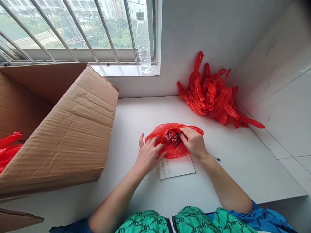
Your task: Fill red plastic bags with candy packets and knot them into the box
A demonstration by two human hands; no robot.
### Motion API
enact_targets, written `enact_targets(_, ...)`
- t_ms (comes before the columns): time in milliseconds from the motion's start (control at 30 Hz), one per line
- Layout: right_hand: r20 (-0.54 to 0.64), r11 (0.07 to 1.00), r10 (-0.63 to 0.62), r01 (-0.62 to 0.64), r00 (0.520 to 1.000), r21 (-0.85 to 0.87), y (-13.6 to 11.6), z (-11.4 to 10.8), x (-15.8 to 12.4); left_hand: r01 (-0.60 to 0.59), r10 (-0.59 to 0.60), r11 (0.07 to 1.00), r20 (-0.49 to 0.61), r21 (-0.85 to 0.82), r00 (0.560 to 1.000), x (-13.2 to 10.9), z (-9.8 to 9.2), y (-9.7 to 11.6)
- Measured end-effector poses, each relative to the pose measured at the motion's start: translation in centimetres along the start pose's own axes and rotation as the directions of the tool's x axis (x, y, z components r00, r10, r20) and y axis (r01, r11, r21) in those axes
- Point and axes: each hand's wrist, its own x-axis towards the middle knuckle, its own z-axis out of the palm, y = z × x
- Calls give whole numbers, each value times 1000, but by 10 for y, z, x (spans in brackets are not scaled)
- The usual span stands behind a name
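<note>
Loaded, untied

We see the box [80, 129] left, the bag pile [211, 94] far right; nearer, between, our bag [178, 125] lies open. Our left hand [149, 155] spreads at its left rim; our right hand [194, 142] narrows opposite, grip unclear. Packets [168, 136] sit inside.

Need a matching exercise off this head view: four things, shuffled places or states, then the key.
Things:
1. Clear bottle
2. Wrapped packets
3. Paper with handwriting
4. Cardboard box

Places or states:
A. Partly covered by the opened red bag
B. Brown, at the left of the view
C. Upright on the windowsill
D. Inside the opened red bag, between the left hand and the right hand

Pairs: 1-C, 2-D, 3-A, 4-B
</note>
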Motion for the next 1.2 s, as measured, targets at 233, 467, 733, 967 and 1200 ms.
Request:
enact_targets(233,-4,1000,0,0,1000,-19,0,1,-1,-3,4,1000,10,-9,1000,-2,1,0)
enact_targets(467,-4,1000,12,-12,1000,4,-1,3,-2,-5,5,1000,10,-19,1000,-1,1,-1)
enact_targets(733,48,958,-57,41,997,283,-6,-11,1,-6,6,1000,19,-2,1000,-1,1,-1)
enact_targets(967,-23,993,16,-18,1000,-114,6,-28,-3,-12,12,1000,23,-22,1000,-1,0,1)
enact_targets(1200,102,919,35,8,994,-394,-2,-28,-8,-28,28,999,19,-28,999,-1,3,1)
